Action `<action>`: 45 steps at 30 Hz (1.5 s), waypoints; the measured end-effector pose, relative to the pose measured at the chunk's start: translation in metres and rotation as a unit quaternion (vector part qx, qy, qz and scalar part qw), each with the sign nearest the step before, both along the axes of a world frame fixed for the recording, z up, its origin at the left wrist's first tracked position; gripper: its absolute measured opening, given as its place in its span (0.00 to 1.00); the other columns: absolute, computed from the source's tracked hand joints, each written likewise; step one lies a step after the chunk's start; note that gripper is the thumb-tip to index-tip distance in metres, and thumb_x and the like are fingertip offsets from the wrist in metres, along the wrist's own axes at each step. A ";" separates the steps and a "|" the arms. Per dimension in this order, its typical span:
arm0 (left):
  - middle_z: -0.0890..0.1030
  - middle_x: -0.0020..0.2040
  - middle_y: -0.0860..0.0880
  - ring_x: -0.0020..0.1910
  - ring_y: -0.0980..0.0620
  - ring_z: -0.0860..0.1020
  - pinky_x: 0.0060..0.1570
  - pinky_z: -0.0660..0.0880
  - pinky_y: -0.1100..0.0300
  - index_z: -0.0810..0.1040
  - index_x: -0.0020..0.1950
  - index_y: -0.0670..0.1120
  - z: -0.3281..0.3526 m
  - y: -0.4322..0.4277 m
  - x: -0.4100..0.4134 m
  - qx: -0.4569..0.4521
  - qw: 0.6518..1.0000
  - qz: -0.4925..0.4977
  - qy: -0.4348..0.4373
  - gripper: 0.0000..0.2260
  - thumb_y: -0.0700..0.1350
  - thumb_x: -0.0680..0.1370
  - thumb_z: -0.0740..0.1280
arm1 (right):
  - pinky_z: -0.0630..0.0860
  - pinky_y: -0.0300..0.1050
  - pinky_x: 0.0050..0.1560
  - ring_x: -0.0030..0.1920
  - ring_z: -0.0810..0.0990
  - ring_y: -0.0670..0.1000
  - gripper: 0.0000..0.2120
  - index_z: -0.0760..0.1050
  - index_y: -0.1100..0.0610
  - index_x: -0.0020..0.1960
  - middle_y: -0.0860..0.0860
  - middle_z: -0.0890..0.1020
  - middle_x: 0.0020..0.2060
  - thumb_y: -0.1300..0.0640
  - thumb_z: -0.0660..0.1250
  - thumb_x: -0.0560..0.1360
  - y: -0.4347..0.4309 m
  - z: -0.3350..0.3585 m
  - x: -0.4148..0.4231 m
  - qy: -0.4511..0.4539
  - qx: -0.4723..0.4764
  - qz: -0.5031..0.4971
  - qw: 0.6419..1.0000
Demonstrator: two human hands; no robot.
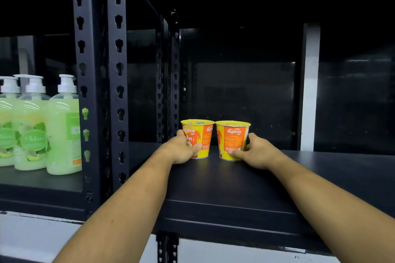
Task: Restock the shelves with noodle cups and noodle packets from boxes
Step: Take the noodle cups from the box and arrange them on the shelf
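**Both cups parked side by side**

Your left hand (181, 148) grips the left noodle cup (201, 134) from its 9 o'clock side, your right hand (255, 151) the right noodle cup (232, 140) from 3. Both stand upright on the black shelf (235, 183) at your 12, rims just beside each other. To let go, I'd pull straight back toward 6.

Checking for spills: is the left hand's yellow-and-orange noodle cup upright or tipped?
Upright: the yellow-and-orange noodle cup stands on the black shelf, lid up, left hand gripping it.
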State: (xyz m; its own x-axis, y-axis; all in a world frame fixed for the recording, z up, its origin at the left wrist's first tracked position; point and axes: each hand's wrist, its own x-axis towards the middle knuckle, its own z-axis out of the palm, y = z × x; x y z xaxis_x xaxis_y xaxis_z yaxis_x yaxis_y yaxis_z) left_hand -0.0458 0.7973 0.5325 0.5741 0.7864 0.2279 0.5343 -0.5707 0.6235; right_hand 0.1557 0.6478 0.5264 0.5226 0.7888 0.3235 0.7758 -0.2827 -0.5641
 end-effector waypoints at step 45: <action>0.76 0.73 0.50 0.73 0.46 0.72 0.72 0.69 0.48 0.73 0.75 0.50 -0.057 -0.217 -0.071 0.273 0.954 -0.060 0.106 0.23 0.59 0.86 0.55 | 0.48 0.57 0.81 0.83 0.48 0.50 0.32 0.46 0.51 0.84 0.47 0.50 0.83 0.40 0.50 0.86 -0.200 -0.031 -0.104 -0.276 -0.218 0.122 0.928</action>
State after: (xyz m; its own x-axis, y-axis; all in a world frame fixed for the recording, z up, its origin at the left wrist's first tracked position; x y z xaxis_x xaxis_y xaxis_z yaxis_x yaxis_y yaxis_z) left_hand -0.1169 0.5808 0.4755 0.7309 0.5096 0.4539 0.5267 -0.8442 0.0998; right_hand 0.0521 0.4474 0.4958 0.1610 0.9807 0.1111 0.9834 -0.1690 0.0662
